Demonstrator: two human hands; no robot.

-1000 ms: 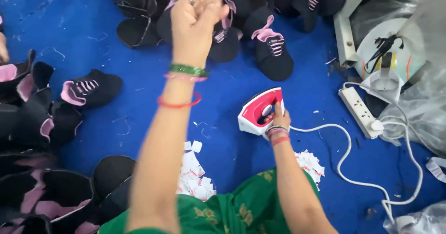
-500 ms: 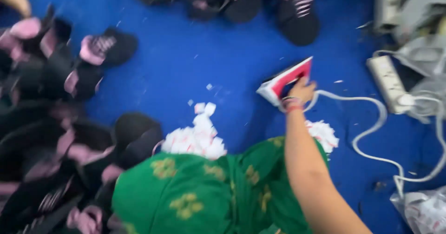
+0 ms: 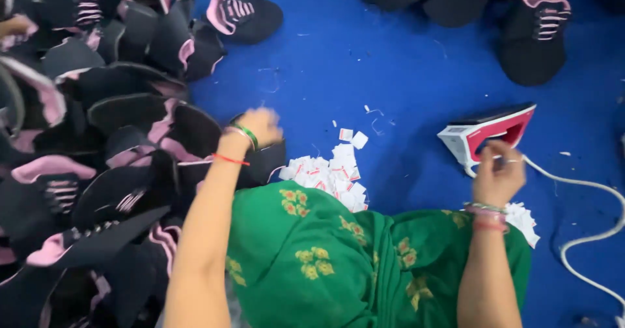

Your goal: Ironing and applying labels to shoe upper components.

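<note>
My left hand (image 3: 260, 127) reaches down to the pile of black and pink shoe uppers (image 3: 97, 171) at my left; it is blurred and rests on the nearest upper (image 3: 263, 162). My right hand (image 3: 498, 175) sits just behind the red and white clothes iron (image 3: 487, 134), which stands on its heel on the blue floor; the fingers are curled close to its handle, apart from it. A heap of small white and red paper tags (image 3: 329, 171) lies between my hands, in front of my green patterned lap (image 3: 338, 263).
More black and pink uppers (image 3: 534, 35) lie at the far right and top (image 3: 244, 15). The iron's white cord (image 3: 586, 237) loops along the right side. A second small pile of white tags (image 3: 524, 220) lies by my right wrist.
My left arm, raised high a second ago, has come down onto the uppers at my left. My right hand has slipped off the iron's handle. The view has shifted left.
</note>
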